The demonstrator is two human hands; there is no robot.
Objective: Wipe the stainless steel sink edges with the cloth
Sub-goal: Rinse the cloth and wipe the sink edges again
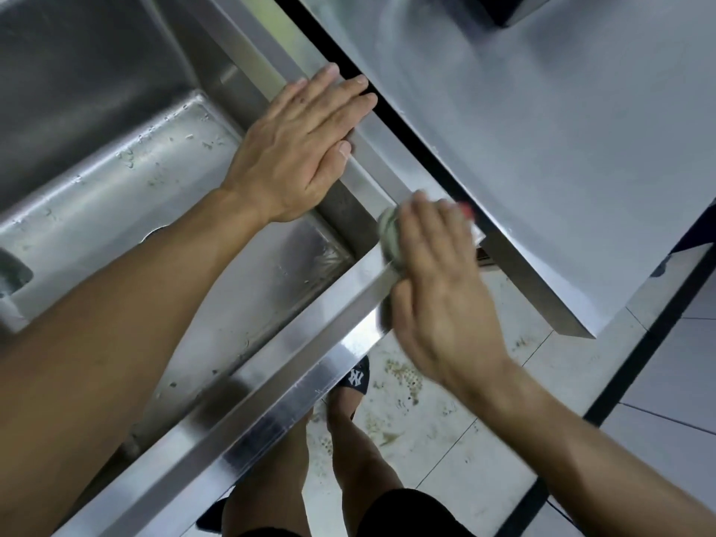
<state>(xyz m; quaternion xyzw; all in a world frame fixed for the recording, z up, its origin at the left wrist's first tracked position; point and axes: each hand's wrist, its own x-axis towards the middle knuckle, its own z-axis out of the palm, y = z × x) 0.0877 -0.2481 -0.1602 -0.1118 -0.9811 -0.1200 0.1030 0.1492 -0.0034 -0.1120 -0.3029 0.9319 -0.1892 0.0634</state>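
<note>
1. The right hand [438, 277] is curled over a bunched-up pale green and white cloth [388, 236], with the fingers bent down on top of it
2. Only a small lump of cloth peeks out from under the fingers, on the side nearest the basin; a tiny bit of red shows past the fingertips, and I cannot tell what it is
3. The cloth sits right at the corner of the shiny stainless steel sink [294, 354], where the front edge meets the side edge
4. The right hand looks blurry
5. Under the right hand, the bright front edge of the sink runs away as a long flat strip toward the person's body
6. The left hand [298, 149] lies flat on the side edge of the sink, up past the cloth and apart from it
7. Its fingers are straight and close together, and it holds nothing
8. The fingertips of the left hand reach over a dark gap to the edge of a big flat grey steel table [542, 157] that stands just beside the sink
9. Beside the left hand, away from the table, the deep basin drops down, with little drops of water on its bottom
10. Below the right hand, past the front edge, there is a pale tiled floor [457, 432] with small dirty specks
11. A foot in a dark slipper [354, 377] with white letters stands on that floor, below the cloth
</note>
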